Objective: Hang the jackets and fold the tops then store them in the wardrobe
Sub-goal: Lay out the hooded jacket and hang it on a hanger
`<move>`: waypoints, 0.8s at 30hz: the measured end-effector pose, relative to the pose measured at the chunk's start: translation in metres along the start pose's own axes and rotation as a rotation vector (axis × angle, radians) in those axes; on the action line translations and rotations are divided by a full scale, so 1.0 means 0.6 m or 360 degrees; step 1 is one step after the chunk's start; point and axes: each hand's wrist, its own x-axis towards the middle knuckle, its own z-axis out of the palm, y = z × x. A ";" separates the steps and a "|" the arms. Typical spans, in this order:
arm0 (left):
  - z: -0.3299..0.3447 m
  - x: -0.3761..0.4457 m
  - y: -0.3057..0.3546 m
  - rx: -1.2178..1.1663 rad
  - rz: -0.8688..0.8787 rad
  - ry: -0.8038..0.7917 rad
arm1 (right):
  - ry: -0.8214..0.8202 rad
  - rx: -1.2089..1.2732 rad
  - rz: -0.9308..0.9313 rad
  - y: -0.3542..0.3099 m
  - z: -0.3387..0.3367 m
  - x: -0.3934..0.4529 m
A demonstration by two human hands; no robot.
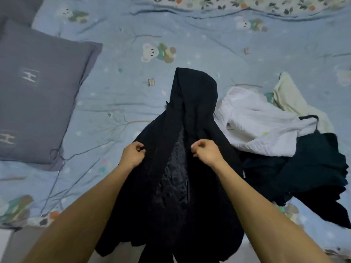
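A black hooded jacket (191,111) hangs in front of me over the bed, its hood pointing away and its shiny lining showing down the open front. My left hand (133,153) grips the jacket's left front edge with curled fingers. My right hand (206,151) grips the right front edge the same way. Two thin wire hangers (76,157) lie on the bedsheet to the left. A heap of tops lies to the right: a white one (254,122), a cream one (292,99) and dark ones (311,168).
The bed (209,44) has a light blue sheet with bear prints. A grey pillow (36,95) lies at the left. A floral cover (247,2) runs along the far edge. The bed's near edge is at the bottom left.
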 end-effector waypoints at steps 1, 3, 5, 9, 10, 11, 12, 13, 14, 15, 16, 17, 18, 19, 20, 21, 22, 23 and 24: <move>0.002 0.015 -0.014 0.0020 -0.0011 0.0016 | -0.0006 0.0002 0.0002 -0.007 0.017 0.008; 0.009 0.057 -0.043 0.0036 -0.0077 -0.0067 | -0.0006 -0.0024 -0.0004 -0.017 0.064 0.047; 0.022 0.095 -0.067 -0.0061 -0.0146 -0.0225 | -0.0009 -0.0073 0.0017 -0.025 0.108 0.081; 0.043 0.121 -0.081 0.0049 -0.0046 -0.0210 | -0.0007 -0.0354 0.0122 -0.055 0.171 0.111; 0.044 0.121 -0.080 0.0046 0.0041 -0.0160 | 0.0030 -0.0575 0.0134 -0.059 0.180 0.113; 0.031 0.123 -0.080 0.0009 0.0109 -0.0116 | 0.0060 -0.0784 0.0141 -0.068 0.199 0.116; 0.020 0.123 -0.075 -0.0051 0.0183 -0.0051 | 0.0080 -0.0957 0.0144 -0.075 0.204 0.116; 0.005 0.123 -0.067 -0.0088 0.0267 0.0032 | 0.0072 -0.1054 0.0141 -0.081 0.208 0.117; -0.017 0.127 -0.062 -0.0098 0.0368 0.0107 | 0.0064 -0.1098 0.0134 -0.090 0.211 0.116; -0.036 0.129 -0.052 -0.0081 0.0462 0.0148 | 0.0062 -0.1066 0.0135 -0.098 0.212 0.116; -0.056 0.134 -0.044 -0.0063 0.0527 0.0168 | 0.0066 -0.0953 0.0147 -0.105 0.213 0.116; -0.080 0.136 -0.031 -0.0047 0.0568 0.0192 | 0.0088 -0.0739 0.0155 -0.113 0.217 0.115; -0.099 0.142 -0.023 -0.0056 0.0582 0.0239 | 0.0101 -0.0399 0.0176 -0.117 0.219 0.114; -0.123 0.149 -0.015 -0.0097 0.0547 0.0307 | 0.0129 0.0026 0.0187 -0.126 0.219 0.112; -0.143 0.156 -0.013 -0.0159 0.0478 0.0393 | 0.0170 0.0402 0.0199 -0.127 0.219 0.110; -0.165 0.166 -0.012 -0.0206 0.0417 0.0485 | 0.0224 0.0661 0.0221 -0.128 0.214 0.110; -0.180 0.176 -0.020 -0.0193 0.0377 0.0561 | 0.0251 0.0799 0.0276 -0.123 0.210 0.107; -0.193 0.190 -0.023 -0.0091 0.0356 0.0593 | 0.0250 0.0799 0.0338 -0.121 0.202 0.109; -0.195 0.200 -0.031 0.0090 0.0332 0.0558 | 0.0226 0.0726 0.0421 -0.110 0.197 0.112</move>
